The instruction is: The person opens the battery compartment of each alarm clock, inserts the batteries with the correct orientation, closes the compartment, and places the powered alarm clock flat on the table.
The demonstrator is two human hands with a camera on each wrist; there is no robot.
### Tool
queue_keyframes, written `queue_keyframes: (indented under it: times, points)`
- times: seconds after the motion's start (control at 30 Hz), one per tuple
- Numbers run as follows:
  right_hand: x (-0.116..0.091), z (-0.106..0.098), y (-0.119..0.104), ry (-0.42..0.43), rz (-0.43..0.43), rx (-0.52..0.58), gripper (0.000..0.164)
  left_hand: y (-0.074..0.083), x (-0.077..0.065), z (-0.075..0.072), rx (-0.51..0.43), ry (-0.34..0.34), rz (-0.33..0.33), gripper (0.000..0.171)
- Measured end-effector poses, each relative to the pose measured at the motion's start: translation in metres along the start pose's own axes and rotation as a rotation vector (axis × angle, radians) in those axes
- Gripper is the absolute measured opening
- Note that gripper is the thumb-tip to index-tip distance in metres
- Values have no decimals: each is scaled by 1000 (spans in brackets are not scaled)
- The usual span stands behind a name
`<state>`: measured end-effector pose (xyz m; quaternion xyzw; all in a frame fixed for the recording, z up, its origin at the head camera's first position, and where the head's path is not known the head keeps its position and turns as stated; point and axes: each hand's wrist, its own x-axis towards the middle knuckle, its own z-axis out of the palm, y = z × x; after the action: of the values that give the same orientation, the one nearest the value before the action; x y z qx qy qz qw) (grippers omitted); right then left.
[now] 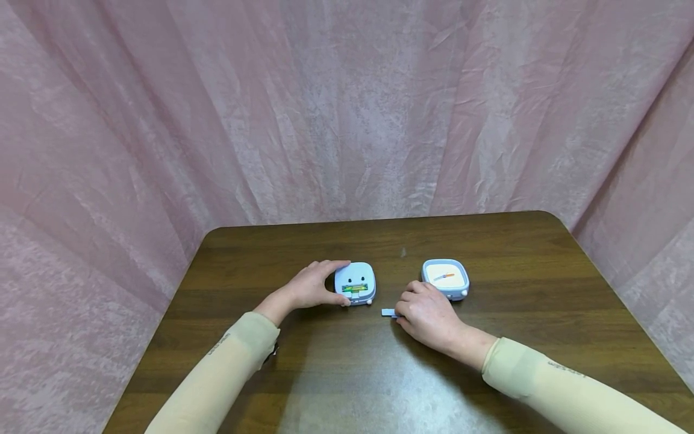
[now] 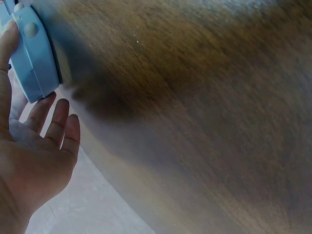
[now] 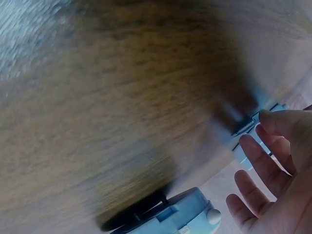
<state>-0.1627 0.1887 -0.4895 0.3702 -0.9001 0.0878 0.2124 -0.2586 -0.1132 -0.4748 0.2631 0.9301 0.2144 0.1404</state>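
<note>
A small light blue clock [image 1: 362, 270] lies face down on the table, its battery compartment uncovered with a green battery [image 1: 355, 289] inside. My left hand [image 1: 310, 286] grips this clock from the left, thumb at the near edge and index finger at the far edge. In the left wrist view, the thumb presses near a round knob on the side of the clock [image 2: 36, 68]. Just right of it, my right hand [image 1: 431, 316] pinches a small light blue battery cover [image 1: 388, 313] between thumb and fingers, close over the table. Part of the cover is hidden by the fingertips.
A second light blue clock [image 1: 452, 277] lies face up beyond the right hand, with an orange hand on its white dial. The brown wooden table [image 1: 347, 361] ends at a pink curtain [image 1: 347, 120] behind and at the sides.
</note>
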Motion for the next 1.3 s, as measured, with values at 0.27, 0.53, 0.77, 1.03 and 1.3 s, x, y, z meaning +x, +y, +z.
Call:
queue_keyframes:
  times: [0.27,0.53,0.77,1.03,1.3]
  points:
    - [1,1,0,-4,9,9,15,1,-1,-1,4,-1,-3,96]
    - [2,3,0,-4,7,4,12,0,1,0,5,-8,-6,97]
    - [3,3,1,25,7,13,9,-1,2,0,-9,-9,-1,97]
    - [5,4,2,55,9,15,8,-1,1,1,-6,-6,2,98]
    - [8,-2,0,49,24,21,6,-1,1,1,-8,-4,-7,97]
